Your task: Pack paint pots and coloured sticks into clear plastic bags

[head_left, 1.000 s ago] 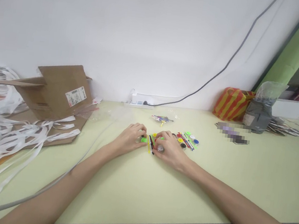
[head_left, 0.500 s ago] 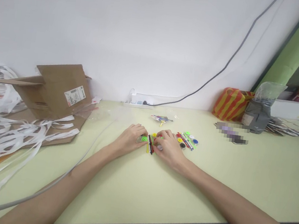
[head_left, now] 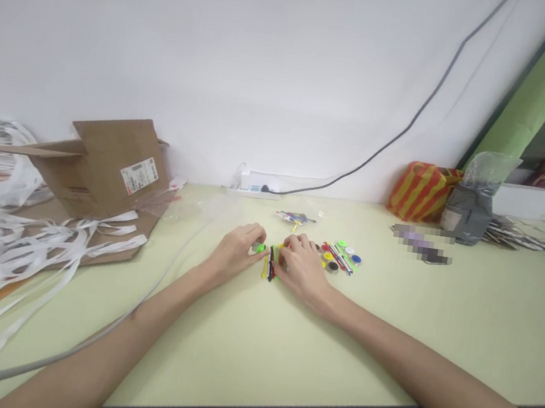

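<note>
Thumb and fingertips of my left hand close around a small bright-green round piece with a clear rim. Just right of it, thin coloured sticks, in yellow, white, black and red, lie side by side on the table. My right hand is curled palm down against the right side of these sticks, its fingers bent; what they pinch is hidden. Beyond that hand lie a second bunch of thin sticks and several round pieces, among them a black one and a blue one.
A bundle of coloured parts lies farther back, before a power strip. Left are an open cardboard box, white strips and a grey cable. Right are a blurred-out flat object, a striped bag and a grey bag.
The sticks between my hands have shifted slightly left and stand more upright in view. My right hand has moved a little left with them; my left hand stays by the green piece.
</note>
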A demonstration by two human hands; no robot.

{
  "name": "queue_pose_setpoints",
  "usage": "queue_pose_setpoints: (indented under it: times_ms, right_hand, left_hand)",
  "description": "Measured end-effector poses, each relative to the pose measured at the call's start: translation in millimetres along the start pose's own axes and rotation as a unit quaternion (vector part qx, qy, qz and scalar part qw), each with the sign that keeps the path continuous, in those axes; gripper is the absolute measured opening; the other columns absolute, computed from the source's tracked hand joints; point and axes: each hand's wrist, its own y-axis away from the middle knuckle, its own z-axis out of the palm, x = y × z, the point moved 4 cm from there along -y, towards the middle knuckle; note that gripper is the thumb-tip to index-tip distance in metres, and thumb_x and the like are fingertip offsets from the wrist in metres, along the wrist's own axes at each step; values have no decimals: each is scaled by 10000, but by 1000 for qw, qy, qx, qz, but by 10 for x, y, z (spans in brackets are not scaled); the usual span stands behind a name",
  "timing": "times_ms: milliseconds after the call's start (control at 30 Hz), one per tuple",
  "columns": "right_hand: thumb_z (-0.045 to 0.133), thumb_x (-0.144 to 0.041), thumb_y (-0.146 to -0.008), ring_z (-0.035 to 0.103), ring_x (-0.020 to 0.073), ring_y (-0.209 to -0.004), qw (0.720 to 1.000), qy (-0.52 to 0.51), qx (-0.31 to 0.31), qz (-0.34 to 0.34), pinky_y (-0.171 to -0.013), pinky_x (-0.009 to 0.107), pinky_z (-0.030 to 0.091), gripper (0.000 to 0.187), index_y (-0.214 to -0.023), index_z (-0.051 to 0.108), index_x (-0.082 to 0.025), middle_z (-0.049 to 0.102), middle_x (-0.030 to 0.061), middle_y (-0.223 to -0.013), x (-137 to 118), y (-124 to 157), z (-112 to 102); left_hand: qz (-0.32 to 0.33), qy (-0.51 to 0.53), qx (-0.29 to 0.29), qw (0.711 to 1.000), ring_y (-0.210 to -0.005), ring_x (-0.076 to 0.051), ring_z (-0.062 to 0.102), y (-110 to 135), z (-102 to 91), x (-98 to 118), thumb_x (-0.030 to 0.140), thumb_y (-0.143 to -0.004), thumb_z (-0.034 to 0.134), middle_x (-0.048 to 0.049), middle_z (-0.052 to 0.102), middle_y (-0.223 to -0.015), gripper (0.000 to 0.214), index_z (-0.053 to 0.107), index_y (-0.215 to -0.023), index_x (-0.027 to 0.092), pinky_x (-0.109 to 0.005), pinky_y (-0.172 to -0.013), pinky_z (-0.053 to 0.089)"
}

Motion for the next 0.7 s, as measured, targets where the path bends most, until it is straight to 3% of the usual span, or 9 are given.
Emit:
queue_pose_setpoints:
  times_ms: [267, 400, 533, 633, 700]
  right_hand:
    - [615, -240, -894, 475, 283, -990, 999, -18, -11, 36, -820, 406, 418, 172, -750, 687, -178, 593, 118, -943, -37, -119, 62]
    - [649, -224, -859, 478, 279, -994, 997, -53, -1, 54, -836, 405, 431, 167, -699, 683, -187, 592, 116, -945, -35, -155, 97]
    - [616, -214, -866, 506, 272, -984, 989, -111, 50, 80, -819, 392, 437, 175, -694, 642, -190, 631, 111, -926, 57, -150, -83]
    - [572, -284, -911, 573, 229, -870, 952, -273, 78, 117, -750, 352, 450, 166, -770, 599, -201, 661, 67, -840, 151, -106, -260]
    - [538, -384, -946, 586, 183, -720, 883, -444, 60, 137, -667, 313, 449, 215, -837, 571, -202, 654, 30, -749, 171, -75, -289]
  left_hand:
    - [-108, 18, 62, 992, -603, -135, 507, 23, -87, -54, 378, -911, 611, 58, 533, -667, 167, 589, -981, 228, -261, -612, 366]
    - [-125, 57, 78, 987, -576, -125, 523, 23, -105, -58, 487, -889, 631, 45, 588, -637, 265, 661, -918, 225, -251, -600, 395]
    - [-148, 135, 76, 977, -486, -116, 507, 26, -112, -46, 563, -874, 631, 46, 570, -550, 354, 663, -861, 211, -230, -514, 389]
    - [-157, 189, 61, 967, -414, -113, 496, 23, -109, 6, 568, -880, 627, 56, 554, -515, 363, 662, -892, 208, -230, -469, 407]
    - [-150, 218, 48, 963, -466, -133, 579, 17, -95, 66, 544, -897, 618, 34, 627, -589, 351, 669, -970, 205, -244, -520, 476]
